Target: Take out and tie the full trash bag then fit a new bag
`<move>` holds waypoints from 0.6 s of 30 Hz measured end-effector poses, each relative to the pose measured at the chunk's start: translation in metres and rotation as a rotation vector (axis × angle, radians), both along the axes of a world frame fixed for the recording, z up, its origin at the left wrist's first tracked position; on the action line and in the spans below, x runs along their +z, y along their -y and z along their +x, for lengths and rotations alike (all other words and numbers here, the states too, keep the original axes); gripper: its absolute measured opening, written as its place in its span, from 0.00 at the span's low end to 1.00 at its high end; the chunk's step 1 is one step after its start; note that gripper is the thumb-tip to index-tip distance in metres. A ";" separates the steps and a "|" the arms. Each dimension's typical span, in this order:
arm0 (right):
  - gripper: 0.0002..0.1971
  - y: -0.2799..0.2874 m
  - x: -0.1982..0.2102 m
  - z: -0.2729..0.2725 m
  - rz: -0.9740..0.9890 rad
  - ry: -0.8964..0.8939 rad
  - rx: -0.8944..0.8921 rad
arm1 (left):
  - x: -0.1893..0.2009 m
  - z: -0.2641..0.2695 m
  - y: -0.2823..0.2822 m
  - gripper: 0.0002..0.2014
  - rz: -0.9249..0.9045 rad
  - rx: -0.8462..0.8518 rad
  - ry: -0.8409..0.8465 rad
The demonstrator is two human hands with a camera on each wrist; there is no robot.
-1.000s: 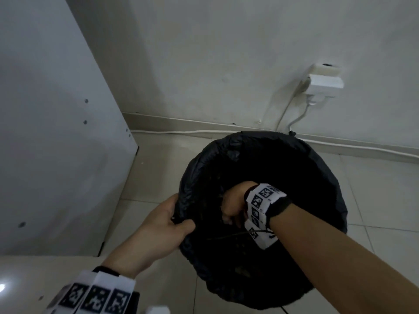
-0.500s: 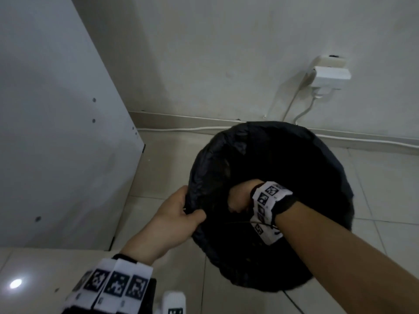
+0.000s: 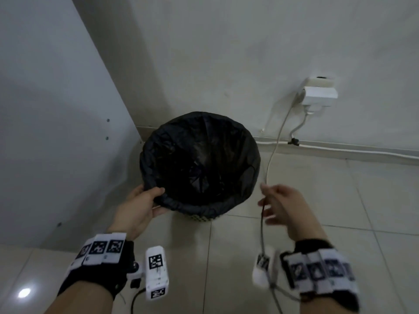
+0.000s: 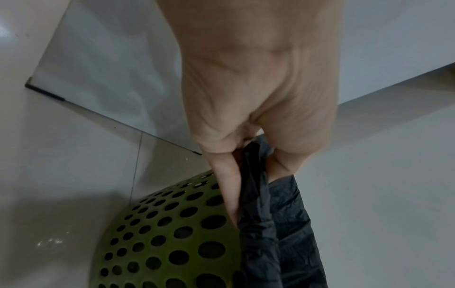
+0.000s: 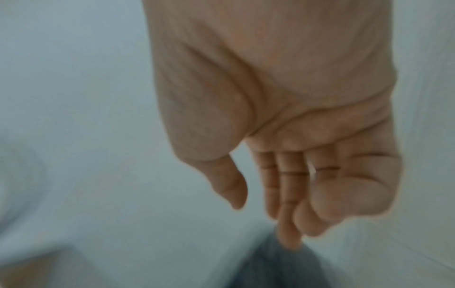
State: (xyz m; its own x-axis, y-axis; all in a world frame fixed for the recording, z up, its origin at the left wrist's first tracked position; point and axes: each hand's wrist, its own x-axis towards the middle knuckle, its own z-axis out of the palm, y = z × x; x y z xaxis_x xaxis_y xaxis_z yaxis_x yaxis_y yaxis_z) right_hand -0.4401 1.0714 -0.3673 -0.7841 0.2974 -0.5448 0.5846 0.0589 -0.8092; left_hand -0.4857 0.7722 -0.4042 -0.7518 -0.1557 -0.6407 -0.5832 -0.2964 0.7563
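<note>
Left hand (image 3: 138,209): thumb over and fingers under the near-left rim of the black trash bag (image 3: 199,159), pinching the gathered film at about 8 o'clock on the opening; forearm extends from the lower left. Right hand (image 3: 280,206): blurred, fingers loosely extended, holding nothing, just beside the rim at 4 o'clock; forearm enters from the lower right. The bag lines the green perforated bin (image 4: 172,243); bin stands on the tiled floor (image 3: 317,200) near the wall.

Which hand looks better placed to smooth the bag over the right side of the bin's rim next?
Probably the right hand. It hangs open and empty just beside the bin's right rim, while the left hand is busy pinching the black bag against the green bin at the near left.
</note>
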 end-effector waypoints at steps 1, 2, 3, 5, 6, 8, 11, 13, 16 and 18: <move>0.17 0.012 -0.013 0.008 -0.100 0.028 -0.023 | 0.000 0.000 0.001 0.17 0.014 0.012 0.007; 0.19 0.024 -0.022 0.012 -0.217 0.029 -0.051 | -0.001 -0.001 0.002 0.20 0.027 0.019 0.008; 0.21 0.036 -0.029 0.014 -0.335 0.017 -0.084 | -0.002 -0.001 0.004 0.21 0.042 0.025 0.002; 0.21 0.052 -0.034 0.012 -0.479 -0.035 -0.131 | 0.000 0.000 0.006 0.21 0.070 0.014 -0.003; 0.20 0.057 -0.034 0.010 -0.527 -0.068 -0.162 | 0.000 0.002 0.008 0.20 0.086 0.004 0.002; 0.16 0.062 -0.034 0.006 -0.618 -0.118 -0.258 | 0.001 0.005 0.010 0.17 0.104 -0.015 0.015; 0.10 0.062 -0.035 0.005 -0.650 -0.150 -0.339 | -0.002 0.013 0.014 0.15 0.114 -0.040 0.016; 0.15 0.062 -0.035 0.006 -0.651 -0.139 -0.327 | -0.002 0.019 0.015 0.15 0.122 -0.057 0.012; 0.18 0.060 -0.038 0.004 -0.646 -0.141 -0.311 | 0.000 0.023 0.013 0.14 0.132 -0.073 0.017; 0.14 0.058 -0.036 0.000 -0.592 -0.133 -0.288 | 0.002 0.023 0.012 0.15 0.097 -0.090 0.023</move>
State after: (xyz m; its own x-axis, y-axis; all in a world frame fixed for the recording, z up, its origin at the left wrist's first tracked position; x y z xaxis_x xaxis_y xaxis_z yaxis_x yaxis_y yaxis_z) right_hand -0.4397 1.0135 -0.4033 -0.7897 0.1858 -0.5847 0.4034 -0.5607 -0.7231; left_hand -0.4629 0.7600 -0.4025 -0.7448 -0.0250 -0.6669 -0.6276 -0.3133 0.7127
